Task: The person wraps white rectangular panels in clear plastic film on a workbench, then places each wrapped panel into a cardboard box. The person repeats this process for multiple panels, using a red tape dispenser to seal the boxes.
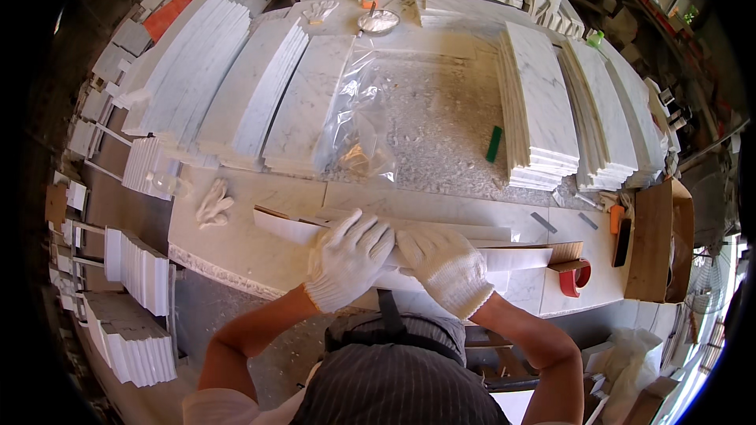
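Left of a red tape roll (573, 277), the gloved left hand (350, 260) and right hand (442, 269) lay close together over a long white-and-brown cardboard piece (512, 258); their grip was hidden. The piece crossed the tabletop (252, 264) beneath both hands, its right end just beside the roll.

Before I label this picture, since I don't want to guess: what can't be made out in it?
Head view: whether the left white piece and the right white piece join; the left hand and right hand cover the middle.
Head view: both palms, hidden by the hands themselves.
Head view: the full contents of the cardboard box, behind its walls.
Head view: what the bowl holds; too small.
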